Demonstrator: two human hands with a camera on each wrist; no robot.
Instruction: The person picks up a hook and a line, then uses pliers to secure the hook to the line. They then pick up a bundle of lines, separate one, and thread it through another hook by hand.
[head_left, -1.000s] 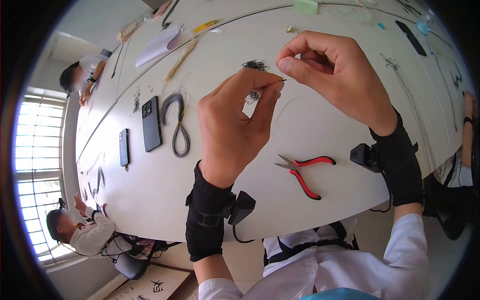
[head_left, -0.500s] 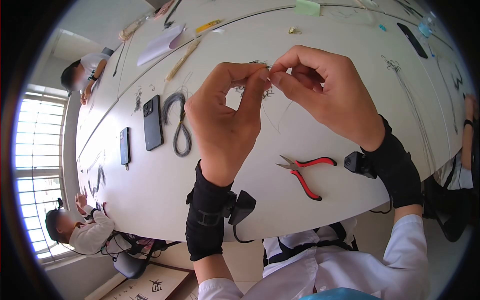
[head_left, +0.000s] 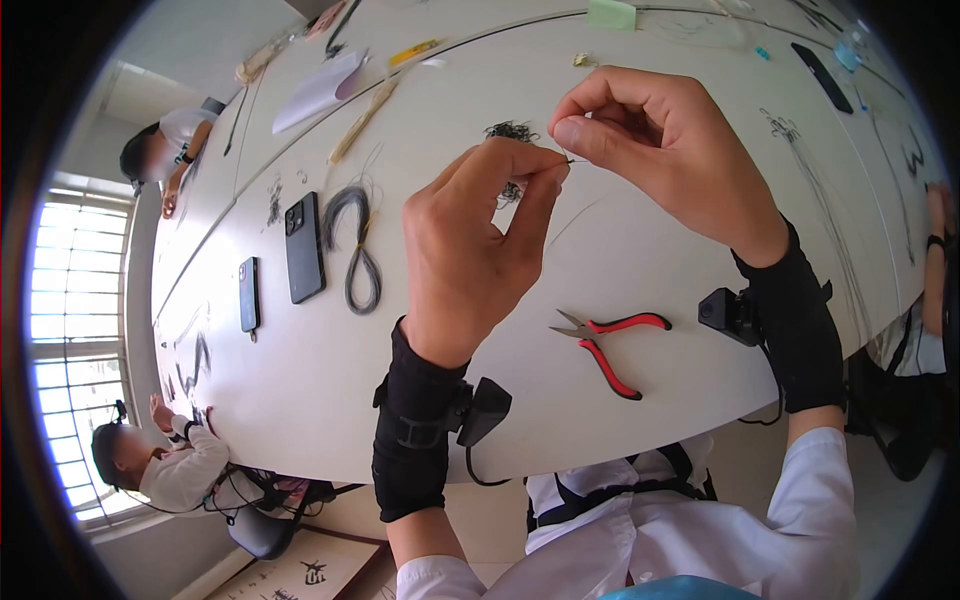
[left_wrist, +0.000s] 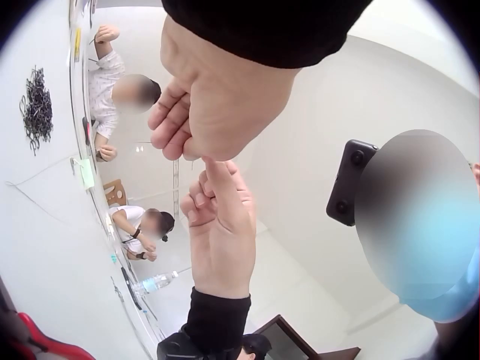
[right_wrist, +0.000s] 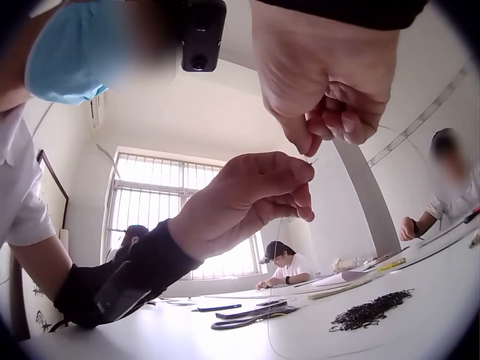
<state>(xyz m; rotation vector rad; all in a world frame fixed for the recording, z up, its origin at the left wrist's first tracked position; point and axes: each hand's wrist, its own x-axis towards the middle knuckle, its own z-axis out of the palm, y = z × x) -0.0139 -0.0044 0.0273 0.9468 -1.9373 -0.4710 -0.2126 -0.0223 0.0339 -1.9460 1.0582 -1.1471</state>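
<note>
Above the middle of the white table, the left hand and right hand are pinching a thin wire fingertip to fingertip, holding it raised for close work.

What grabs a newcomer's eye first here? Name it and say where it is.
Two raised hands meet above the white table: the left hand and right hand each pinch a fine wire between fingertips. Below them on the table lie red-handled pliers; to the left, a dark phone beside a looped grey cord.
</note>
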